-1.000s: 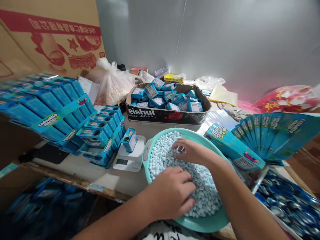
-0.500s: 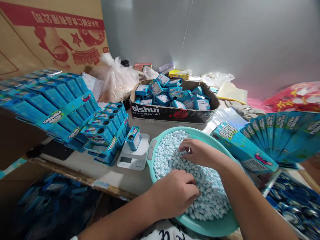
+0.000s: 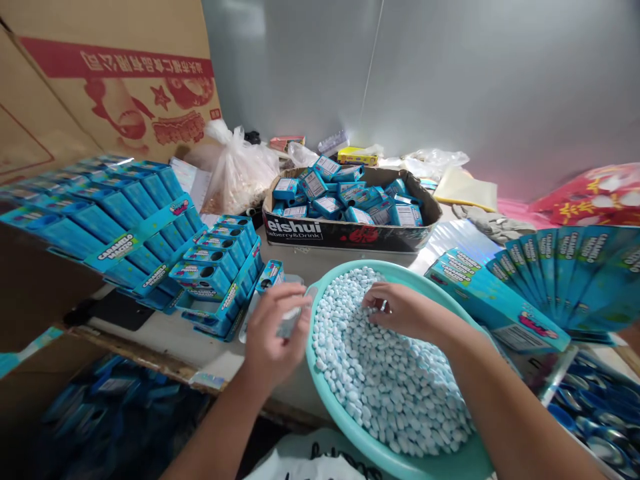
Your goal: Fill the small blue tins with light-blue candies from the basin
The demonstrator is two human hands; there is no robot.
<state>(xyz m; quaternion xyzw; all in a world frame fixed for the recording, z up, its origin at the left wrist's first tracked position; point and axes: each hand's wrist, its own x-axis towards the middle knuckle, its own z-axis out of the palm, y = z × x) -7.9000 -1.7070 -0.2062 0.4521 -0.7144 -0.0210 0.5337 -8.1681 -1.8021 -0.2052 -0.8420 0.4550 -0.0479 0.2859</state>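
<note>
"CARAMELO MACIZO" on blue display boxes (image 3: 125, 247); "eishui", probably "berry&Drink", on cardboard tray (image 3: 345, 235).

We see our left hand (image 3: 274, 331) out of the round turquoise plastic basin (image 3: 400, 460) of pale blue candy tablets (image 3: 380, 380), where it lay half a second ago; it now hangs left of the rim, over the white kitchen scale (image 3: 293, 320), fingers near the small open blue cardboard box (image 3: 269, 274) standing there. Our right hand (image 3: 400, 310) pinches tablets slightly farther back.

A teal basin (image 3: 463, 460) sat on the surface, heaped with small pale-blue candies (image 3: 380, 373). Just left, a small blue box (image 3: 270, 273) stood open-topped on a white scale (image 3: 249, 327).
</note>
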